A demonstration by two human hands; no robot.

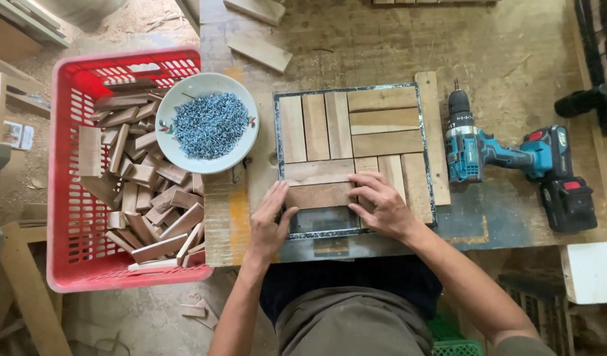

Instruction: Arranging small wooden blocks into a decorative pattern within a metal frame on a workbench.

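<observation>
A square metal frame (423, 118) lies on the workbench, filled with short wooden slats in alternating upright and crosswise groups. Both my hands rest on a crosswise slat (320, 196) in the near left corner of the frame. My left hand (270, 221) presses its left end with fingers flat. My right hand (381, 204) presses its right end, fingers spread. Below that slat the frame shows a dark bare gap (323, 219).
A red plastic crate (72, 250) holding several loose slats stands at the left. A white bowl (163, 125) of small screws sits on its corner. A blue cordless drill (495, 155) and a spare battery (569, 204) lie right of the frame. Wood offcuts (258, 53) lie farther back.
</observation>
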